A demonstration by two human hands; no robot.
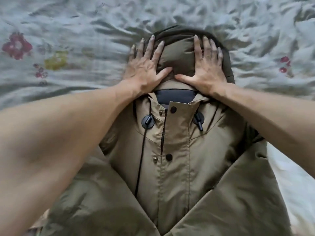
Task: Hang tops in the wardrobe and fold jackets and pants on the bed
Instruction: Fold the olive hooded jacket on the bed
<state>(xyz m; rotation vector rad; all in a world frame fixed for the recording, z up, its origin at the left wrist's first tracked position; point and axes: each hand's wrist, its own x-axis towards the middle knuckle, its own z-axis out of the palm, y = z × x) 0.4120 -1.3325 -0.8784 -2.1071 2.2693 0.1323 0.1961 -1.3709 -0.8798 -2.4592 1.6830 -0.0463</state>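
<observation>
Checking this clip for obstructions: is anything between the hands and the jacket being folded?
Nothing visible. The left hand and right hand press flat, fingers spread, directly on the hood of the jacket.

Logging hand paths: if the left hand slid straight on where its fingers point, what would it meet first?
The left hand, flat on the jacket hood, would likely slide off its rim onto the crumpled bedsheet.
</observation>
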